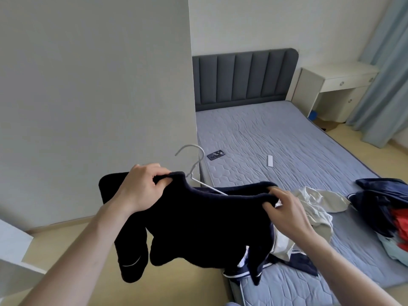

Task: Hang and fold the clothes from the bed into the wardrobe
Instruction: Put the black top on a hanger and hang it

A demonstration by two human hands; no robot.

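Beside the bed (276,138), at its near left corner, a person is holding up a dark top (198,221) with both hands. The left hand (141,188) is gripping one shoulder of the top, fingers curled over the fabric edge and thumb pressing from beneath. The right hand (284,210) is pinching the other shoulder, fingers curled round the hem of the neck opening. A white hanger (194,166) is sitting partly inside the top: its hook is rising clear above the collar and one arm is showing in the neck opening, while the rest is hidden by fabric. The sleeves are hanging loose below, one over the floor and one trailing onto the mattress edge. Judged from this, the hanging step is in hand, with the hanger being seated in the shoulders; whether both hanger arms are fully home cannot be told. The next move likely calls for settling each shoulder squarely on the hanger, then shifting one hand to the hook before carrying the top to the wardrobe, which cannot be identified with certainty in view. Remaining work is lying on the bed: a pale garment (318,204) just beside the right hand, and a heap of dark, red and light clothes (384,208) at the right edge. A phone (216,155) and a white remote (270,161) are also resting on the mattress, well apart from the clothes.
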